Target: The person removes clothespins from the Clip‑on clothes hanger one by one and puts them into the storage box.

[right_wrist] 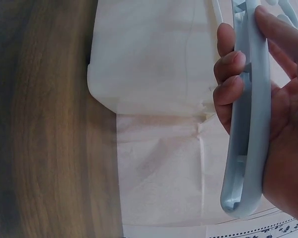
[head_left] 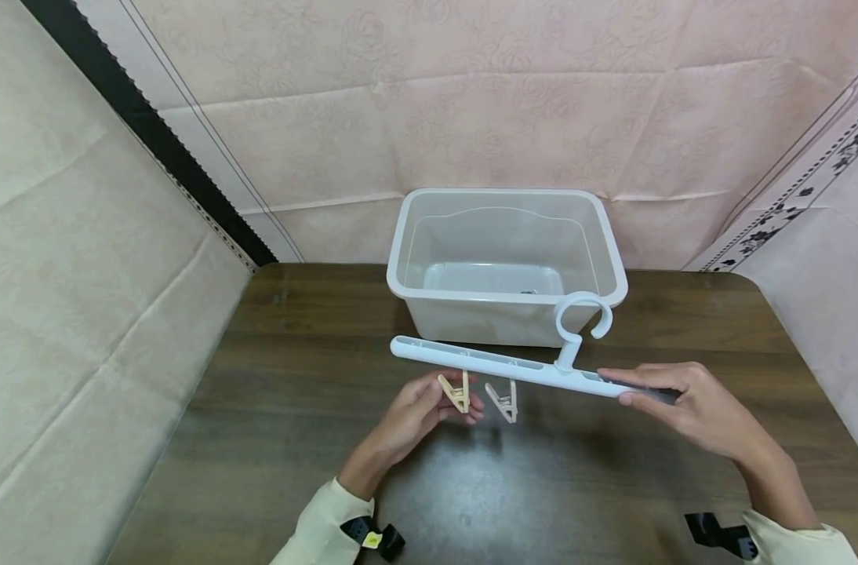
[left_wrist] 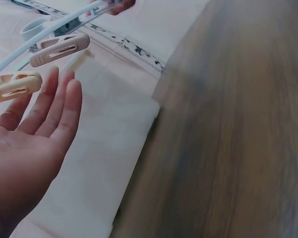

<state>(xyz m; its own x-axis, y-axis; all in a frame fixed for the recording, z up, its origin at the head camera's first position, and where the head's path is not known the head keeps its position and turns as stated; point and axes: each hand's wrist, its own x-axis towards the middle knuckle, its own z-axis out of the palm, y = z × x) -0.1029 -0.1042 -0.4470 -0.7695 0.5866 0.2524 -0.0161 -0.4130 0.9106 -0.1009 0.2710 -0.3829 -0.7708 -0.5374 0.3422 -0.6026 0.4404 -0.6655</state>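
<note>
A pale blue plastic hanger (head_left: 499, 366) with a curved hook (head_left: 583, 302) is held up, tilted slightly, above the table. My right hand (head_left: 690, 404) grips its right end, fingers wrapped round the bar (right_wrist: 256, 114) in the right wrist view. Two clothes pegs hang below the bar: a cream peg (head_left: 457, 394) and a greyish-pink peg (head_left: 505, 402). My left hand (head_left: 425, 408) is at the cream peg, palm up, its fingers extended behind it. In the left wrist view, those fingers (left_wrist: 64, 109) look nearly straight; the thumb is mostly hidden.
A light grey plastic tub (head_left: 499, 314) stands at the back of the brown wooden table (head_left: 316, 408), just behind the hanger. A small dark thing, too small to tell, lies inside. Pale patterned cloth (head_left: 471, 118) hangs behind and at both sides.
</note>
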